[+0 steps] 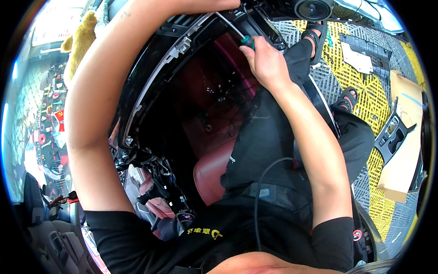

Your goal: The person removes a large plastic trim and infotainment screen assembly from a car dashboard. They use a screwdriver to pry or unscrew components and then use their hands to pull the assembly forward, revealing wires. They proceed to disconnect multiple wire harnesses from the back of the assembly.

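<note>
My right hand (268, 64) is closed around the teal and black handle of a screwdriver (247, 41). Its thin metal shaft points up and to the left, toward the dashboard frame (182, 44) of a car, a dark curved structure with a pale edge strip. Whether the tip touches anything is not clear. My left arm reaches up and over that frame. At the top edge of the picture my left hand (223, 4) shows only in part, near the screwdriver's tip end, and its fingers are cut off from sight.
Below the frame lie a dark footwell and a red seat (212, 176). An opened door with a round speaker (313, 9) stands at the top right. Trim panels (358, 57), cardboard (401, 160) and a black console piece (393, 137) lie on the yellow and grey grid floor. A plush toy (82, 43) sits at left.
</note>
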Motion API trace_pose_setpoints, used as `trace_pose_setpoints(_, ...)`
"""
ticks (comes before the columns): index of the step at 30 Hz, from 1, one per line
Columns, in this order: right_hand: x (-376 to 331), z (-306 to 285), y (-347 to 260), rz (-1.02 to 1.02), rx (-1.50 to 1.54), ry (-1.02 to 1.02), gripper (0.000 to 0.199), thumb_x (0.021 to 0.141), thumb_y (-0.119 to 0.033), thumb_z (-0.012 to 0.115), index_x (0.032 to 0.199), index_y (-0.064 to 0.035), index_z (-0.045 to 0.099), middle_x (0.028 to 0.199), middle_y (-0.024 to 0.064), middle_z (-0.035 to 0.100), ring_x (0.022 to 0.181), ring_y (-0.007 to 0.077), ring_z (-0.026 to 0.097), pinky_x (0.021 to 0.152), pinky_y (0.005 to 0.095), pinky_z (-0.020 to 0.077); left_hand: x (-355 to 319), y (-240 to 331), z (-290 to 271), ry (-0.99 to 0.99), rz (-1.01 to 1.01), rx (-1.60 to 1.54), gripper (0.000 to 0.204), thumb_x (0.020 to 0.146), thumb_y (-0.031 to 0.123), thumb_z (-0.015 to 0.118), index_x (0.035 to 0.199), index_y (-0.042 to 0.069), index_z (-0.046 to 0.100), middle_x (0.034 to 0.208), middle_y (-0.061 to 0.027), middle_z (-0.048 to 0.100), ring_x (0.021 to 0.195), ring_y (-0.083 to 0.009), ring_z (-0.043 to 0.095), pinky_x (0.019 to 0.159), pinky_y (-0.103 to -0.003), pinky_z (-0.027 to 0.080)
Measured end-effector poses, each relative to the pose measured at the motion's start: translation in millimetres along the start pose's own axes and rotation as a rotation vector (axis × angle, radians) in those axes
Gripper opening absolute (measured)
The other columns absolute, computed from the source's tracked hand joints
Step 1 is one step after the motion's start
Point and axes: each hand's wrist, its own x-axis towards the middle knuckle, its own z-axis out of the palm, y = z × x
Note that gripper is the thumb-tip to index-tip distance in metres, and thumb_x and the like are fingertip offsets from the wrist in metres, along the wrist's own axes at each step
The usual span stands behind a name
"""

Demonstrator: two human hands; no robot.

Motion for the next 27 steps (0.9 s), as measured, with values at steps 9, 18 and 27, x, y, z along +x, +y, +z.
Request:
trace_pose_setpoints(9, 11.6, 22.2, 3.9, 0.015, 0.014, 0.02, 0.039, 0.097, -0.034, 0.067, 0.116, -0.0017, 0.057, 0.106, 0.0209, 0.069, 0.102, 0.0421, 0.066, 0.084, 0.0491, 0.0541, -0.6, -4.0, -4.0, 0.057, 0.051, -0.168, 0.031, 0.074, 0.028, 0.073, 0.09, 0.002, 0.067, 0.101, -0.0171, 0.068, 0.121, -0.0395, 0.059, 0.106, -0.05, 0.046)
trace_pose_setpoints(18, 17.6, 27.4, 8.0, 0.01, -0.027, 0.069, 0.038, 0.096, -0.037, 0.067, 0.112, -0.0042, 0.056, 0.103, 0.019, 0.069, 0.1, 0.0406, 0.066, 0.082, 0.0498, 0.0545, -32.7, 65.4, -25.7, 0.292, -0.432, -0.017, 0.076, 0.07, 0.032, 0.085, 0.135, 0.006, 0.057, 0.136, -0.0111, 0.056, 0.128, -0.0327, 0.052, 0.106, -0.048, 0.042)
trace_pose_setpoints(27, 21.0, 22.1, -1.7, 0.069, -0.034, 0.015, 0.041, 0.097, -0.042, 0.064, 0.115, -0.0058, 0.057, 0.105, 0.0179, 0.07, 0.101, 0.0388, 0.068, 0.083, 0.05, 0.0549, -45.9, 72.9, -20.1, 0.323, -0.574, 0.091, 0.074, 0.066, 0.031, 0.088, 0.129, 0.002, 0.061, 0.123, -0.0125, 0.059, 0.114, -0.033, 0.056, 0.098, -0.044, 0.046)
